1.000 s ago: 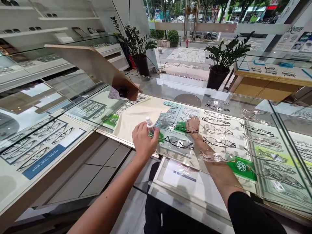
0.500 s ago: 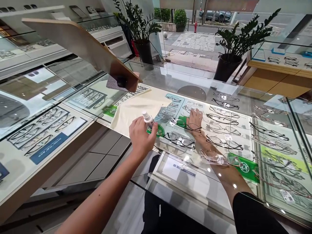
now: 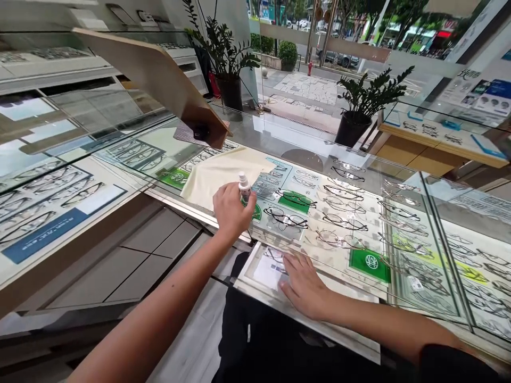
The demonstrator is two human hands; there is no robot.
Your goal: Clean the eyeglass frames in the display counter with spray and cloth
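Observation:
My left hand is closed around a small white spray bottle, which stands upright with its nozzle above my fingers. A pale cream cloth lies spread on the glass counter just beyond that hand. My right hand is palm down over a pulled-out drawer at the counter's near side. At its fingertips is a thin-framed pair of eyeglasses, seemingly pinched there, with part of the frame hidden by the fingers. Under the glass lie several more eyeglasses, closest to both hands.
A tilted wooden-framed board, likely a mirror, stands on the counter at left. Rows of eyeglasses and green cards fill the case at right. Potted plants stand beyond the counter, before a window.
My right hand has come out from among the eyeglasses under the glass, back and down over the drawer, where a pair of eyeglasses now shows. My left hand stays on the bottle; the view has turned.

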